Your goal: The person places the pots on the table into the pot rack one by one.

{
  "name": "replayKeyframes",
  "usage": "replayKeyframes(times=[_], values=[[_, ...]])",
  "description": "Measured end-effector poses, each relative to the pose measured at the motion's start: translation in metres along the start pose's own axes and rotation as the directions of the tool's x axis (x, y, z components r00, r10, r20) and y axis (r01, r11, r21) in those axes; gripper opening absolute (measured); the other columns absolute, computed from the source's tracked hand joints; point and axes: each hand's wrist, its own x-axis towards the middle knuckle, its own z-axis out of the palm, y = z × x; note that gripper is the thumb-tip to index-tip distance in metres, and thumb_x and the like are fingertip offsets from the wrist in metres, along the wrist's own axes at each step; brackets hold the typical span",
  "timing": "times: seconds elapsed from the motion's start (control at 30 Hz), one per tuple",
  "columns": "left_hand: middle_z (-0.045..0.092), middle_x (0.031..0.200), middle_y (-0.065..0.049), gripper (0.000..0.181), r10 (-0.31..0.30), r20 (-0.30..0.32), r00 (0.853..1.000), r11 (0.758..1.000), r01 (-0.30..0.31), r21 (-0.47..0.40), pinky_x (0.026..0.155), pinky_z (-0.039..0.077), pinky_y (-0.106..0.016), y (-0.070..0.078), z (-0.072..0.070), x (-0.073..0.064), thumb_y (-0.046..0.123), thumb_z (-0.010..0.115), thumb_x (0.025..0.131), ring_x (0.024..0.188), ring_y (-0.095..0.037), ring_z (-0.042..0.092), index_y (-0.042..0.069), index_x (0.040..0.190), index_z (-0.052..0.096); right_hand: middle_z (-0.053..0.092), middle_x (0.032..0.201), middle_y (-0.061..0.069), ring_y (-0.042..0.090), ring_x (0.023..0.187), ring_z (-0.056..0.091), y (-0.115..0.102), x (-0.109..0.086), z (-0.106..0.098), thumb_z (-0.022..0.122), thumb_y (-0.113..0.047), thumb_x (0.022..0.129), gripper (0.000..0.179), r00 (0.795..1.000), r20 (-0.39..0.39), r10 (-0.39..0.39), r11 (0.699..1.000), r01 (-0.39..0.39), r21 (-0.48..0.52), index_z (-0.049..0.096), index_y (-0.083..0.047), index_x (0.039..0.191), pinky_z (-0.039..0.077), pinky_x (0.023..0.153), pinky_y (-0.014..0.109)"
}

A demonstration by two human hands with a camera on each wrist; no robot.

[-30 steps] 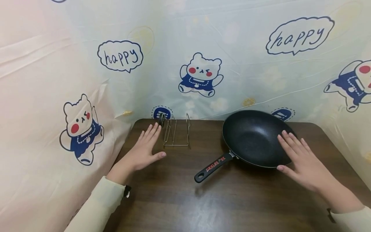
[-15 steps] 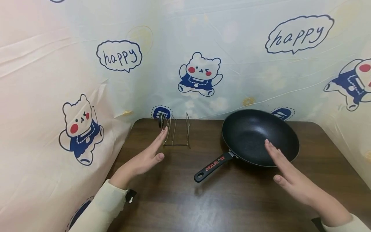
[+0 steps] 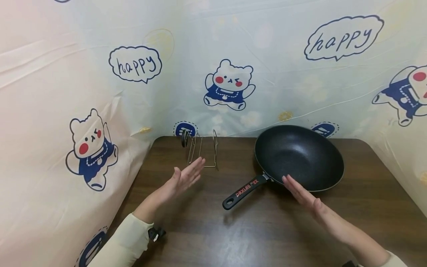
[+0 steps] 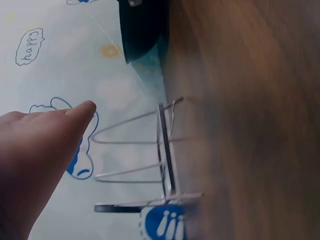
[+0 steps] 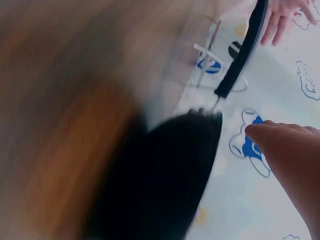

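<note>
A black wok-shaped frying pan (image 3: 300, 155) sits at the back right of the brown wooden table, its black handle (image 3: 245, 192) with red lettering pointing to the front left. My right hand (image 3: 310, 202) is held out with straight fingers, the fingertips overlapping the pan's near rim in the head view. On the left, a small wire rack (image 3: 215, 148) with a black disc (image 3: 184, 138) at its left end stands near the back edge. My left hand (image 3: 176, 185), fingers extended, is just in front of the rack, its fingertips overlapping the rack's lower front. Neither hand holds anything.
The wooden table (image 3: 247, 237) has rounded back corners. A pale printed cloth (image 3: 267, 74) with cartoon bears and "happy" bubbles hangs behind and along both sides. A dark band is at each wrist, the left one (image 3: 156, 233) showing more fully.
Both hands have turned from palms down to palms more sideways, thumbs up. The right hand has moved left and nearer, the left slightly to the right. Pan and rack stay in place.
</note>
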Motion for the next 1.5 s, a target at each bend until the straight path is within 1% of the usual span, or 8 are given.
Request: replayKeyframes(times=[0.13,0.3,0.63,0.77,0.93,1.07,1.3,1.5], values=[[-0.001,0.165,-0.016,0.091,-0.007,0.005,1.000,0.981,0.008,-0.193,0.117,0.005,-0.051,-0.005,0.005,0.002,0.067,-0.010,0.092,0.148,-0.040,-0.005,0.002,0.157,-0.007,-0.004,0.164,0.017,0.024,0.151,-0.002,0.007,0.003,0.003,-0.013,-0.043,0.101,0.069,0.998,0.051,0.031,0.952,-0.045,0.302,-0.009,0.000,0.155,0.010,0.117,0.021],[0.002,0.164,-0.018,0.090,-0.044,-0.002,0.999,0.933,0.041,-0.357,0.119,0.006,-0.048,-0.016,0.008,0.002,0.063,-0.015,0.092,0.149,-0.039,-0.002,0.002,0.157,-0.004,-0.002,0.165,0.011,0.025,0.150,-0.006,0.019,0.003,0.012,-0.018,-0.051,0.095,0.077,0.992,0.099,0.078,0.775,-0.123,0.620,-0.014,-0.002,0.154,0.006,0.119,0.029],[0.011,0.163,-0.019,0.100,-0.152,0.002,0.988,0.791,0.123,-0.599,0.119,0.010,-0.047,-0.032,0.018,0.004,0.075,-0.001,0.091,0.150,-0.036,0.006,0.001,0.157,0.005,0.007,0.165,0.009,0.026,0.149,-0.010,0.040,0.001,0.027,-0.006,-0.062,0.098,0.081,0.972,0.094,0.214,0.473,-0.187,0.861,-0.014,-0.006,0.155,0.002,0.119,0.038],[0.006,0.163,-0.020,0.104,-0.181,0.027,0.983,0.748,0.156,-0.645,0.119,0.010,-0.046,-0.036,0.021,0.004,0.079,0.003,0.089,0.150,-0.035,0.006,0.000,0.157,0.000,0.009,0.165,0.011,0.028,0.148,-0.010,0.049,0.005,0.032,0.007,-0.066,0.099,0.085,0.957,0.098,0.272,0.390,-0.203,0.898,-0.016,-0.007,0.154,-0.001,0.119,0.041],[0.010,0.161,-0.026,0.104,-0.214,0.053,0.975,0.722,0.194,-0.664,0.119,0.015,-0.044,-0.040,0.027,0.005,0.078,0.005,0.090,0.149,-0.036,0.013,-0.001,0.157,0.003,-0.004,0.164,0.016,0.030,0.149,-0.009,0.057,0.012,0.039,0.009,-0.067,0.099,0.088,0.940,0.062,0.337,0.394,-0.200,0.897,-0.022,-0.005,0.152,-0.002,0.119,0.042],[0.021,0.158,-0.029,0.101,-0.227,0.056,0.972,0.727,0.207,-0.655,0.117,0.022,-0.043,-0.043,0.031,0.007,0.076,0.006,0.092,0.146,-0.039,0.021,-0.003,0.156,0.012,-0.015,0.161,0.019,0.031,0.149,-0.006,0.061,0.020,0.045,0.007,-0.068,0.098,0.088,0.928,0.033,0.372,0.415,-0.198,0.888,-0.022,-0.005,0.152,0.001,0.119,0.042],[0.025,0.155,-0.030,0.102,-0.262,0.064,0.963,0.735,0.242,-0.633,0.116,0.025,-0.043,-0.042,0.037,0.010,0.076,0.006,0.092,0.143,-0.039,0.029,-0.003,0.155,0.019,-0.013,0.162,0.021,0.030,0.151,0.001,0.067,0.034,0.051,0.014,-0.069,0.099,0.091,0.902,-0.033,0.430,0.423,-0.169,0.890,-0.018,-0.005,0.154,0.005,0.120,0.042],[0.038,0.150,-0.027,0.103,-0.346,0.079,0.935,0.714,0.317,-0.625,0.114,0.031,-0.043,-0.037,0.043,0.014,0.078,0.014,0.092,0.140,-0.036,0.037,-0.004,0.154,0.020,-0.004,0.164,0.020,0.029,0.150,0.008,0.070,0.045,0.050,0.028,-0.069,0.098,0.095,0.883,-0.096,0.460,0.403,-0.111,0.908,-0.011,-0.005,0.156,0.010,0.120,0.042]])
